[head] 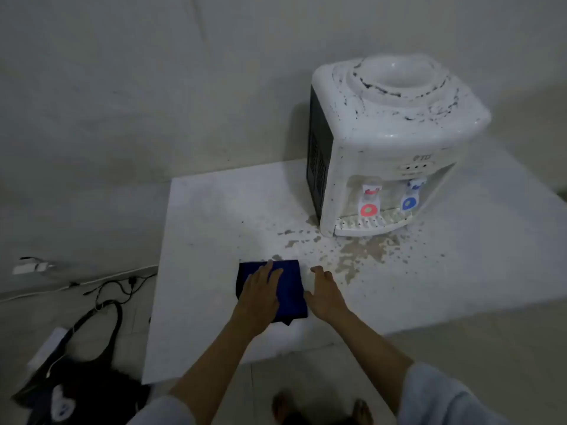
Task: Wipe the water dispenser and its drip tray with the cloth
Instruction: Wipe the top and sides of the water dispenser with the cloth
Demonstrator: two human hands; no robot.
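- Dispenser [389, 142]: a white countertop unit that stands upright at the far right part of the table [214, 216], close to the wall [153, 87]. Its top and front carry dark specks and streaks. The bottle well on top is uncovered.
- Taps: the red tap [369, 200] sits left and the blue tap [411, 196] sits right, both in the front recess above the tray.
- Tray [371, 223]: a white slotted tray that sits at the base of the dispenser front, under both taps.
- Stains [352, 256]: brownish blotches and spatter spread over the table in front of the tray and reach toward the hands.
- Cloth [291, 289]: dark blue, folded, flat on the table near its front edge, well apart from the dispenser and tray.
- Left hand [260, 292]: lies palm down on the cloth with fingers straight and extended; it grips nothing.
- Right hand [325, 292]: rests on the table just beside the right edge of the cloth, fingers loosely extended. The thumb lies at the cloth edge; contact with the cloth cannot be confirmed.
- Both forearms are bare; light sleeves show at the bottom edge of the view.
- Floor, left of the table: a dark bag [76, 378] with a strap, black cables [119, 286] and a white plug [30, 267].
- Two bare feet [322, 409] show at the bottom edge, in front of the table.
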